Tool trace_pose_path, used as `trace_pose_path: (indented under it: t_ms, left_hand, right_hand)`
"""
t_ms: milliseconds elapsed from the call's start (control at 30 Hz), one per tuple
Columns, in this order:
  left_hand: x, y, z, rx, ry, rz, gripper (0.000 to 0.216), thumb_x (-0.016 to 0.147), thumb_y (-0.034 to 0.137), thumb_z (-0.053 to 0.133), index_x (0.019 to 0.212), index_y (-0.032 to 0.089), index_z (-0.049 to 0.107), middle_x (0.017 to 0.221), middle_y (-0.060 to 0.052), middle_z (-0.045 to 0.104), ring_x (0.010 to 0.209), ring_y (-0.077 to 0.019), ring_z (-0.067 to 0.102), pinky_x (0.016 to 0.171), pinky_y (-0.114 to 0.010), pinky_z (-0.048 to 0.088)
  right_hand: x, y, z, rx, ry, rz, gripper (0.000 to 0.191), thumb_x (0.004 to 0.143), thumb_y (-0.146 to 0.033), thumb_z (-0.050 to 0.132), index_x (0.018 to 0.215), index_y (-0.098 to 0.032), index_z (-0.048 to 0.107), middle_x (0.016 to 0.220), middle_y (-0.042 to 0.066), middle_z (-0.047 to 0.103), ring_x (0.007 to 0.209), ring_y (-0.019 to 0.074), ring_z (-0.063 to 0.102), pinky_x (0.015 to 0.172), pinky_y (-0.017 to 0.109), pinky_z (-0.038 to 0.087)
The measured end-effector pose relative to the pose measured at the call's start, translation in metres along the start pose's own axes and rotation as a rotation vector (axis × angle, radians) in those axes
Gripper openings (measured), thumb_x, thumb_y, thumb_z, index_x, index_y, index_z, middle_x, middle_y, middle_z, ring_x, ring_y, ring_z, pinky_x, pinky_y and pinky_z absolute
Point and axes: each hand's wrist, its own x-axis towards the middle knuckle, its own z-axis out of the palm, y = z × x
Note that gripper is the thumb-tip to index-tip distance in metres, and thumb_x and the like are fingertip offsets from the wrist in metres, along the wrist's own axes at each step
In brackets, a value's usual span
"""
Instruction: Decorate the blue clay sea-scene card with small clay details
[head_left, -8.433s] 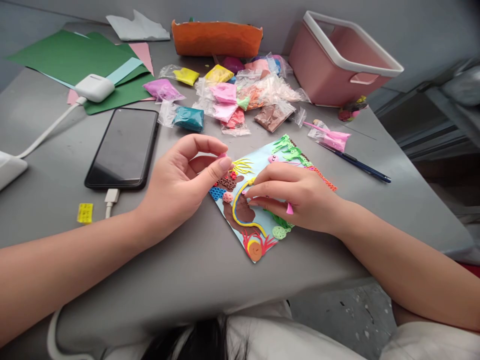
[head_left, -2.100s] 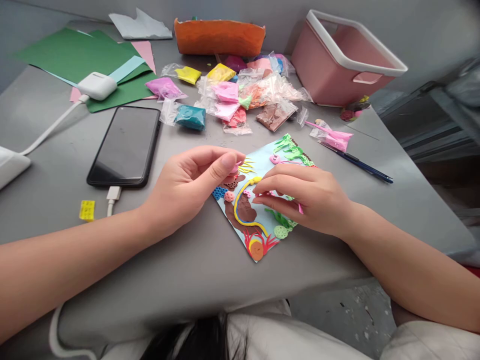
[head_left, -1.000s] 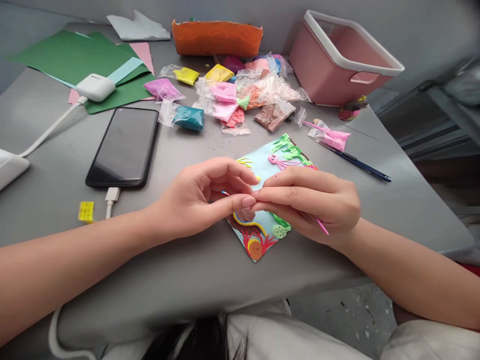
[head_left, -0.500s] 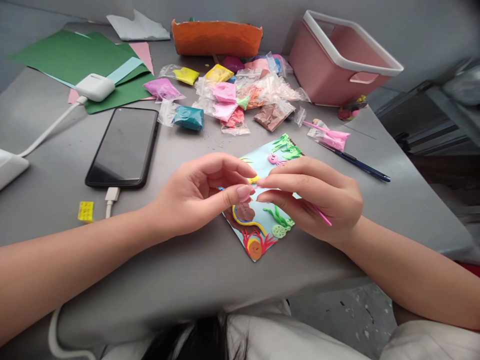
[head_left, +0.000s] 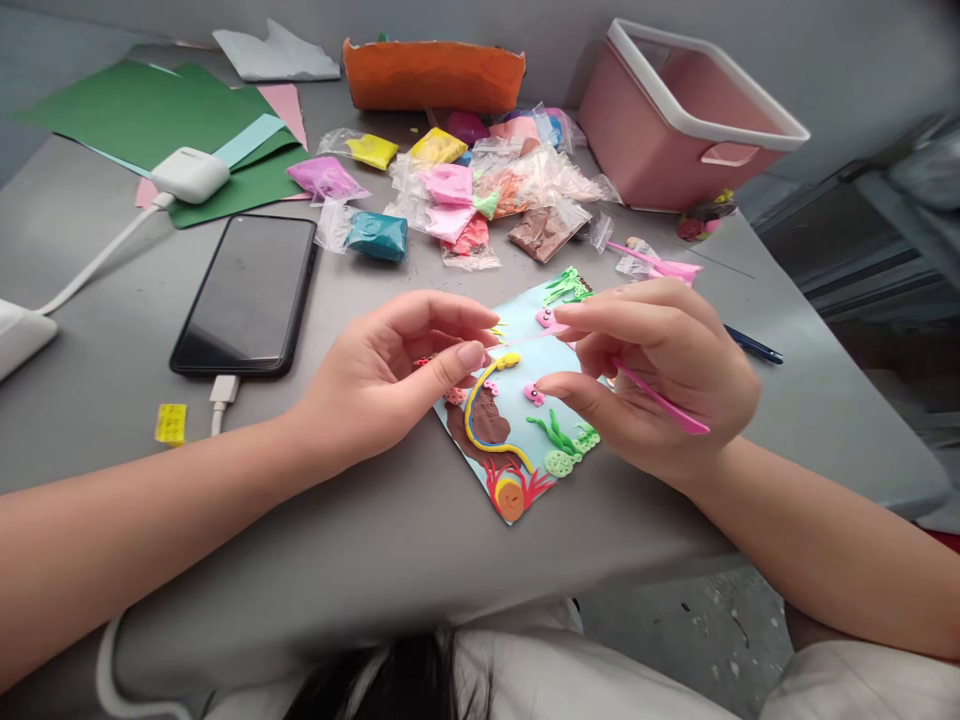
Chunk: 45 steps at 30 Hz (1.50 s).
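A light blue card (head_left: 525,395) with small clay sea shapes lies on the grey table (head_left: 390,530) before me. My left hand (head_left: 382,375) hovers over the card's left edge, thumb and forefinger pinched on a bit of pink clay. My right hand (head_left: 660,375) is raised over the card's right side. It pinches the other end of a thin pink clay strand (head_left: 521,338) stretched between both hands. A pink modelling stick (head_left: 660,400) is tucked under the right hand's fingers.
A black phone (head_left: 247,292) on a white cable lies to the left, with a yellow block (head_left: 170,424) nearby. Several clay bags (head_left: 457,190) sit behind the card. A pink basket (head_left: 679,120), an orange case (head_left: 435,75), green paper (head_left: 165,120) and a blue pen (head_left: 750,346) surround them.
My hands met over the card a second ago, then drew apart. The right hand has lifted up and to the right, pulling a thin pink strand out between the two pinches.
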Motion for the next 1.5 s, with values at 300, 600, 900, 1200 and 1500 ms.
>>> trace_pose_path:
  t_ms: [300,600,900,1200,1500]
  left_hand:
    - [0.002,-0.004,-0.003,-0.068,0.081,-0.043,0.031,0.087,0.046,0.082,0.107,0.023,0.076,0.089,-0.002,0.077,0.085,-0.0154,0.074,0.08,-0.026,0.065]
    - [0.003,-0.001,-0.003,-0.025,0.058,-0.056,0.034,0.081,0.043,0.087,0.106,0.021,0.079,0.097,-0.003,0.081,0.086,-0.0179,0.078,0.076,-0.025,0.066]
    - [0.001,-0.002,-0.003,-0.067,0.061,-0.067,0.028,0.086,0.045,0.083,0.102,0.022,0.083,0.08,-0.002,0.081,0.083,-0.0173,0.08,0.079,-0.025,0.068]
    - [0.001,0.002,-0.003,0.053,0.066,-0.059,0.026,0.084,0.042,0.085,0.1,0.021,0.084,0.105,-0.005,0.084,0.101,-0.0233,0.079,0.09,-0.031,0.066]
    - [0.003,-0.003,-0.003,-0.036,0.057,-0.05,0.029,0.08,0.033,0.09,0.104,0.022,0.079,0.099,-0.003,0.083,0.098,-0.0208,0.08,0.088,-0.029,0.067]
  right_hand:
    - [0.003,-0.002,0.001,0.002,0.046,-0.014,0.025,0.087,-0.034,0.082,0.107,-0.026,0.069,0.086,0.0,0.068,0.052,0.0086,0.049,0.045,0.027,0.048]
    - [0.002,-0.005,0.0,-0.008,0.012,-0.022,0.023,0.084,-0.029,0.085,0.094,-0.026,0.064,0.074,-0.002,0.065,0.06,0.0135,0.058,0.051,0.029,0.051]
    - [0.006,-0.006,-0.004,-0.026,-0.05,-0.114,0.014,0.094,-0.017,0.072,0.103,-0.027,0.07,0.078,0.0,0.072,0.064,0.0143,0.064,0.058,0.029,0.058]
    - [0.003,-0.001,-0.007,0.004,-0.262,0.003,0.024,0.103,-0.026,0.06,0.079,-0.021,0.056,0.061,-0.004,0.059,0.049,0.0079,0.052,0.046,0.02,0.043]
    - [0.004,0.001,-0.005,0.047,-0.25,-0.065,0.01,0.102,-0.021,0.062,0.092,-0.019,0.063,0.078,0.0,0.073,0.059,0.0075,0.061,0.052,0.019,0.048]
